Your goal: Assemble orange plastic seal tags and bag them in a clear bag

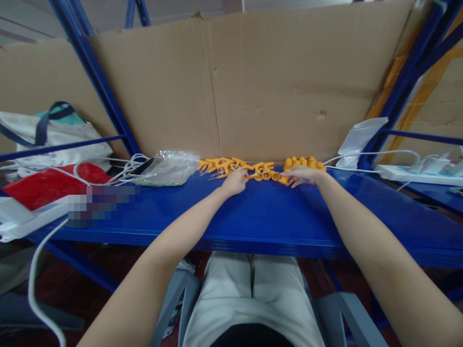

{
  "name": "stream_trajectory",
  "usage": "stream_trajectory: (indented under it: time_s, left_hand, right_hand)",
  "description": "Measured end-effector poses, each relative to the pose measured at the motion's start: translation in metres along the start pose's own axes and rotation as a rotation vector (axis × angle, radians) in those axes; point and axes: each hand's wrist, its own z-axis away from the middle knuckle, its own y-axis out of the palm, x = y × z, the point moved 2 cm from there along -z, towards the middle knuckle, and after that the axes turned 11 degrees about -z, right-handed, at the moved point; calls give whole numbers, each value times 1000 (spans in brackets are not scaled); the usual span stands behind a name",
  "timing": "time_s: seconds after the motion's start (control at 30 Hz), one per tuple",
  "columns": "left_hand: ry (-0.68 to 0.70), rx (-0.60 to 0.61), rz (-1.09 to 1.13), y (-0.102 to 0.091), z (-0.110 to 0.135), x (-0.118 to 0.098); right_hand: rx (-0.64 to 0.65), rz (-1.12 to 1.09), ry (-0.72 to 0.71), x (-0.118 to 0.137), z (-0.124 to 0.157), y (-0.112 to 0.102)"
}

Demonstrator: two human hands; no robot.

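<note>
A row of small orange plastic parts (222,166) with metal key chains lies along the back of the blue shelf (253,217), against a cardboard wall. My left hand (236,182) is curled closed at the middle of the row, pinching something small that I cannot make out. My right hand (302,176) lies palm down with fingers stretched to the left, touching the orange ring-shaped pieces (267,175). Behind that hand stands a cluster of orange knobs (304,162).
A clear plastic bag (168,168) and a phone with white cables (139,166) lie left of the parts. Farther left are a red pouch (47,185) and a cloth tote (50,132). A white power strip (415,174) sits at right. Blue rack posts flank the cardboard (275,82).
</note>
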Motion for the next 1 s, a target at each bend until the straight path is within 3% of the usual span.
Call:
stream_trajectory:
  time_s: [0.13,0.3,0.6,0.77,1.0]
  left_hand:
    - [-3,9,-7,-1,0,-1]
    - [0,1,-26,-2,0,-1]
    - [6,-3,-4,-3,1,0]
    - [18,-11,-9,-2,1,2]
    - [-6,27,-15,-5,3,-1]
  right_hand:
    - [-21,-25,60,5,5,1]
    - [63,-148,-12,-6,-7,0]
    - [-13,228,-164,-2,-24,1]
    - [-35,275,-258,9,-21,5]
    - [-143,324,-164,16,-14,6]
